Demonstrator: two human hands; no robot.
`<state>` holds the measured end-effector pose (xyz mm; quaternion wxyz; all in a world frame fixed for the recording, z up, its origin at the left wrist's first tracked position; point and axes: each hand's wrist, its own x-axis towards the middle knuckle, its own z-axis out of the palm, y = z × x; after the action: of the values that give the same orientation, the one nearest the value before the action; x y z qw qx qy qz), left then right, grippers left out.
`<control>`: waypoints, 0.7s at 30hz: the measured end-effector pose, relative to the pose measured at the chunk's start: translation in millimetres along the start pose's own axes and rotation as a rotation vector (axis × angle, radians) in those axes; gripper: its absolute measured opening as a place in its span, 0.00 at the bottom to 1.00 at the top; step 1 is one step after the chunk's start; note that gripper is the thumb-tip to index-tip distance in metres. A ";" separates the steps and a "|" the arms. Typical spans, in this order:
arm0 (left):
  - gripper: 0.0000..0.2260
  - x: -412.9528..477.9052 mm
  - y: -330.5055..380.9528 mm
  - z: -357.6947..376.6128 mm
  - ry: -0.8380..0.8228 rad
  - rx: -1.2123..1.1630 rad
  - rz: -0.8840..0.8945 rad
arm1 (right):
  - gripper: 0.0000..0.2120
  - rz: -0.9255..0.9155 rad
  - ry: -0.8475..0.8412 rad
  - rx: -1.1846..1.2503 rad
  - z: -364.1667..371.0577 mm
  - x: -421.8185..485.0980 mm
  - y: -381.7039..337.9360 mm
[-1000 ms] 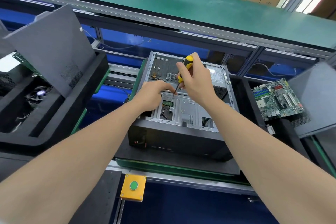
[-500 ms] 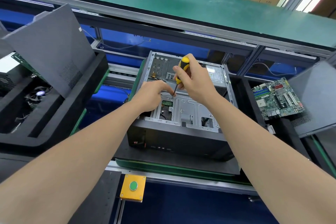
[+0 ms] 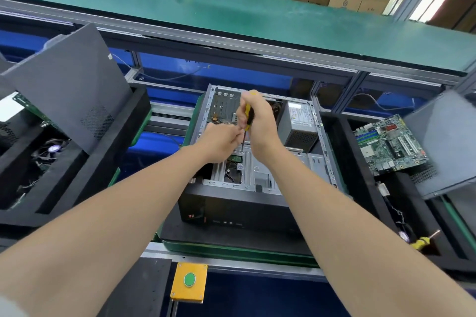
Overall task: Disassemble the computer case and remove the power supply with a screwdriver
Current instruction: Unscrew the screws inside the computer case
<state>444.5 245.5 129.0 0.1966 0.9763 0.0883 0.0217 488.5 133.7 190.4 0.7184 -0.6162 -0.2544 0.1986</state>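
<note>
Screwdriver [image 3: 247,117], yellow-handled, stands near upright in the grasp of the right hand [image 3: 260,123], tip down toward 6 o'clock on the metal frame of the open computer case [image 3: 257,188]. The case lies centre frame, its long axis running 12 to 6. The left hand [image 3: 221,141] curls beside the shaft; whether it pinches it cannot be told. The power supply [image 3: 300,123] sits in the case's 1 o'clock corner.

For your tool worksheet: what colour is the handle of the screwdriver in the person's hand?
The screwdriver handle is yellow and black; head view.
</note>
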 end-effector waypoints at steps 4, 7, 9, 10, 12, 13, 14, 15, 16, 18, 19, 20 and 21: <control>0.13 8.7 0.2 -0.8 -0.117 0.083 0.035 | 0.23 0.069 0.060 0.088 -0.1 7.4 5.0; 0.14 9.1 -5.3 3.7 -0.087 0.224 0.076 | 0.22 0.089 0.004 0.173 -9.9 11.3 11.7; 0.17 11.6 -8.9 7.0 -0.081 0.234 0.081 | 0.21 0.106 -0.090 0.204 -15.8 15.4 13.1; 0.19 13.7 -9.5 7.0 -0.092 0.236 0.071 | 0.21 0.122 -0.146 0.207 -17.8 17.8 12.7; 0.20 17.7 -9.5 5.1 -0.134 0.231 0.042 | 0.22 0.154 -0.257 0.196 -19.1 24.3 11.0; 0.19 19.8 -9.0 3.7 -0.164 0.230 0.026 | 0.22 0.159 -0.312 0.182 -18.9 28.1 9.9; 0.18 22.3 -8.6 2.4 -0.198 0.222 0.009 | 0.22 0.161 -0.370 0.169 -18.8 32.4 9.2; 0.17 24.9 -8.5 1.7 -0.236 0.201 -0.009 | 0.22 0.172 -0.420 0.162 -18.8 36.2 8.7; 0.15 27.3 -8.3 1.0 -0.280 0.166 -0.029 | 0.22 0.193 -0.458 0.164 -19.6 39.6 8.7; 0.14 31.1 -8.3 -1.8 -0.342 0.075 -0.053 | 0.22 0.232 -0.510 0.185 -22.1 43.6 9.0; 0.13 32.4 -7.9 -3.3 -0.360 0.012 -0.063 | 0.21 0.239 -0.524 0.193 -23.0 44.5 9.5; 0.12 33.8 -7.5 -4.9 -0.371 -0.069 -0.080 | 0.21 0.236 -0.527 0.195 -23.3 44.8 10.3; 0.11 35.2 -7.3 -5.6 -0.385 -0.163 -0.089 | 0.22 0.229 -0.518 0.193 -23.4 44.6 11.2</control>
<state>477.6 260.6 131.6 0.2891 0.9384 0.0903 -0.1667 538.4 143.9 182.1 0.6575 -0.4987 -0.3381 0.4524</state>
